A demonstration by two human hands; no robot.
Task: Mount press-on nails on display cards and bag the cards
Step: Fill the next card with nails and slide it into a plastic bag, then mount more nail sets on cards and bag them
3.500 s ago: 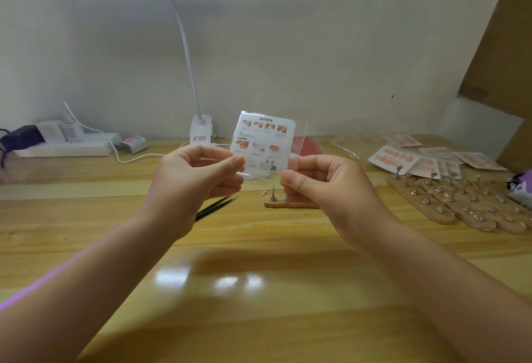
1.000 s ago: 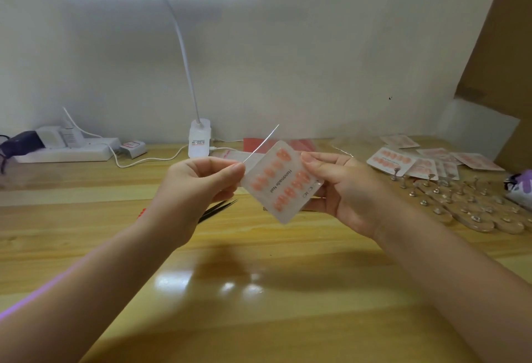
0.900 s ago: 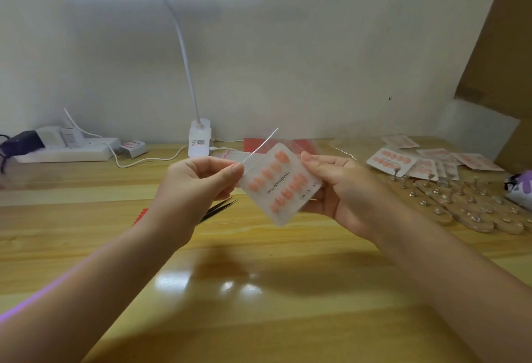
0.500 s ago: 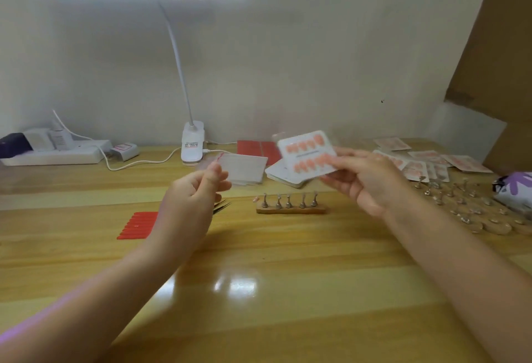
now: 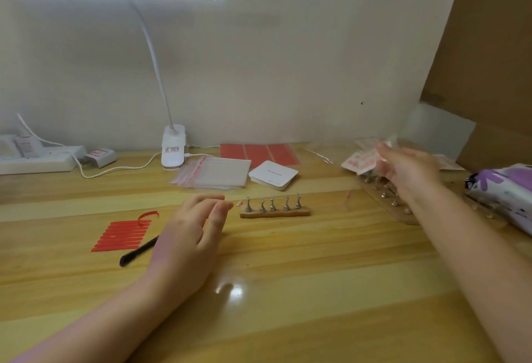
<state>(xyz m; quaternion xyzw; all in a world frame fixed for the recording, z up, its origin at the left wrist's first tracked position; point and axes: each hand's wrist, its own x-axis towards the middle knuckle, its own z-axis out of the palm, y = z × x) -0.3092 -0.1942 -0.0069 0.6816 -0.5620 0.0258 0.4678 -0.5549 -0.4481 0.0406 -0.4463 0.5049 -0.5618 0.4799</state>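
My right hand point(image 5: 403, 168) reaches to the far right of the desk and holds a bagged nail card point(image 5: 359, 161) with pink nails at its fingertips; both are blurred. The card hangs tilted just above several wooden nail stands point(image 5: 388, 200). My left hand point(image 5: 198, 227) hovers over the middle of the desk with loosely bent fingers and holds nothing. Just right of it stands a wooden stand with metal pegs point(image 5: 275, 210), with one loose pink nail point(image 5: 238, 204) at its left end. A stack of clear bags point(image 5: 213, 173) and a stack of white cards point(image 5: 273, 174) lie behind.
Red adhesive sheets point(image 5: 259, 153) lie at the back. Red strips point(image 5: 123, 234) and black tweezers point(image 5: 138, 251) are left of my left hand. A clip lamp point(image 5: 172, 147) and power strip point(image 5: 37, 159) stand back left. A purple-white packet point(image 5: 503, 190) and cardboard point(image 5: 489, 60) are at right.
Both hands held the card in its bag; my left hand then let go and dropped toward the desk. My right hand carried the bagged card away to the right.
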